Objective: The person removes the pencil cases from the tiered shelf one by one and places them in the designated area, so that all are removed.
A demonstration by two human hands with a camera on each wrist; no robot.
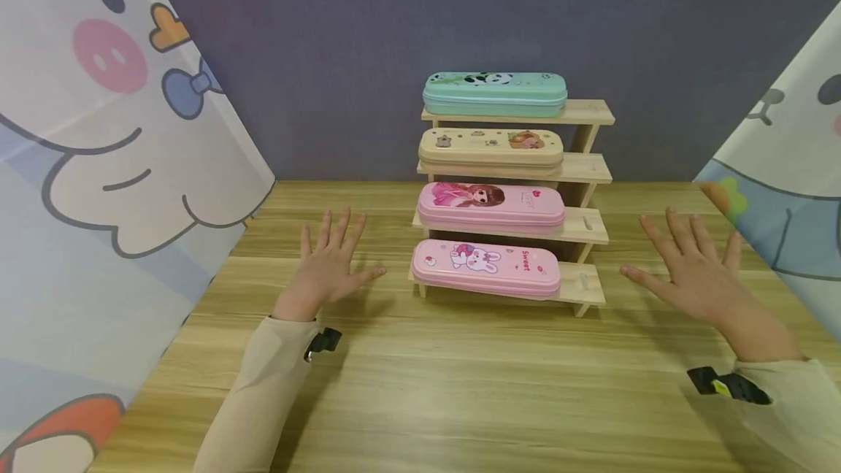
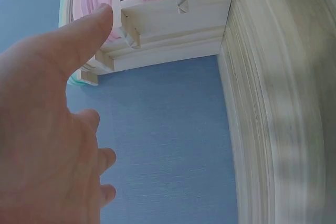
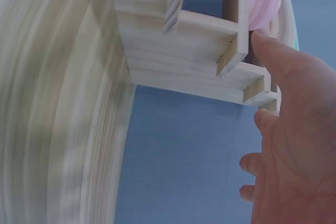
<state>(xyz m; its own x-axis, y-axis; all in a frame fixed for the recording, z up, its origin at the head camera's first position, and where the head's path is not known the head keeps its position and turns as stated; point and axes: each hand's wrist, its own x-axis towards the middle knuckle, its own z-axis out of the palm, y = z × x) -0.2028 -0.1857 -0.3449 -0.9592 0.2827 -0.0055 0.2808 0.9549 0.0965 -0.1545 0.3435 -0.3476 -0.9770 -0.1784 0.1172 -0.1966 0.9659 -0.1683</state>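
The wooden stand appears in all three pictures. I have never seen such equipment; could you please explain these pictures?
No machine is here, only a person's left hand and right hand, both bare, open and holding nothing. The large picture is taken from the person's head. Between the hands, on the table, is the wooden stand. Its four steps carry one case each: from the top, a green case, a cream case, an upper pink case and a lower pink case. The smaller pictures are taken from the wrists, each looking past its hand at the stand.
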